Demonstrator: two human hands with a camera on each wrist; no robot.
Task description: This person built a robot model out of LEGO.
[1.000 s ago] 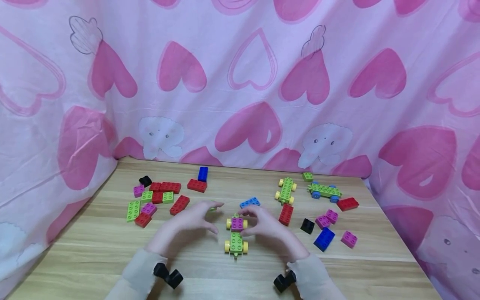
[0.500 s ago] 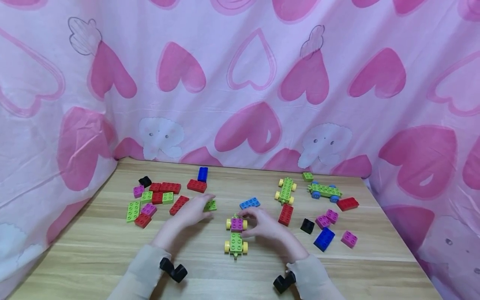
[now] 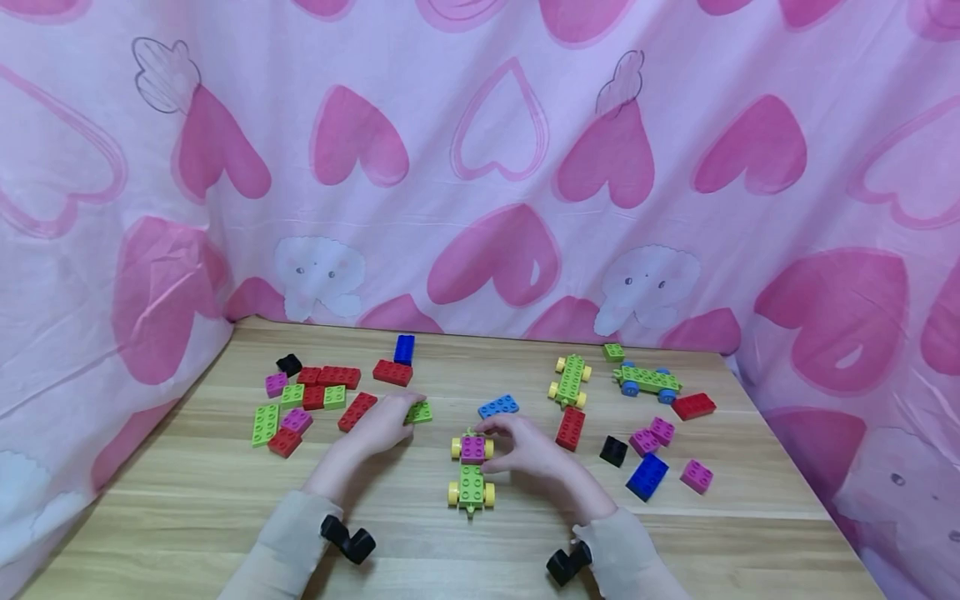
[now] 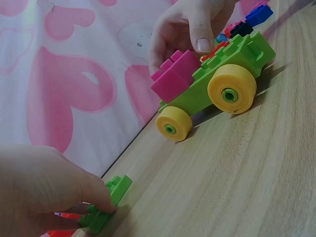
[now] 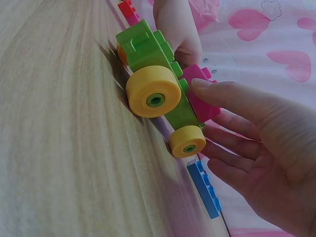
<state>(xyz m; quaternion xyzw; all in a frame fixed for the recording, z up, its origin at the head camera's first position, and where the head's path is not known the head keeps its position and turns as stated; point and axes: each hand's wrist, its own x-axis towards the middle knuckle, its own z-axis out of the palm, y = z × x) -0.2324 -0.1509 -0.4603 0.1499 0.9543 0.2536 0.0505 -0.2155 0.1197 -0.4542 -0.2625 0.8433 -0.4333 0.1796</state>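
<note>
My left hand [image 3: 381, 427] pinches a light green flat brick [image 3: 422, 412] between thumb and fingers, low over the wooden table. The left wrist view shows the thumb on the near side of this green piece, part of which the hand hides. At the centre stands a green toy car base [image 3: 471, 485] with yellow wheels. A magenta brick [image 3: 472, 450] sits on its far half. Beside that brick my right hand [image 3: 528, 450] is loosely curved, with thumb and fingers apart. In the right wrist view its thumb [image 5: 222, 94] overlaps the magenta brick; contact is unclear.
A light blue flat brick [image 3: 498, 406] lies beyond the car base. Left lie red bricks [image 3: 357, 412] and other loose bricks. Right are a second yellow-wheeled base [image 3: 570, 381], a blue-wheeled base [image 3: 648, 381], a dark blue brick [image 3: 647, 477] and a black brick [image 3: 613, 451].
My left hand has moved left, away from the car base, and taken hold of the green flat brick. The right hand has stayed beside the magenta brick.
</note>
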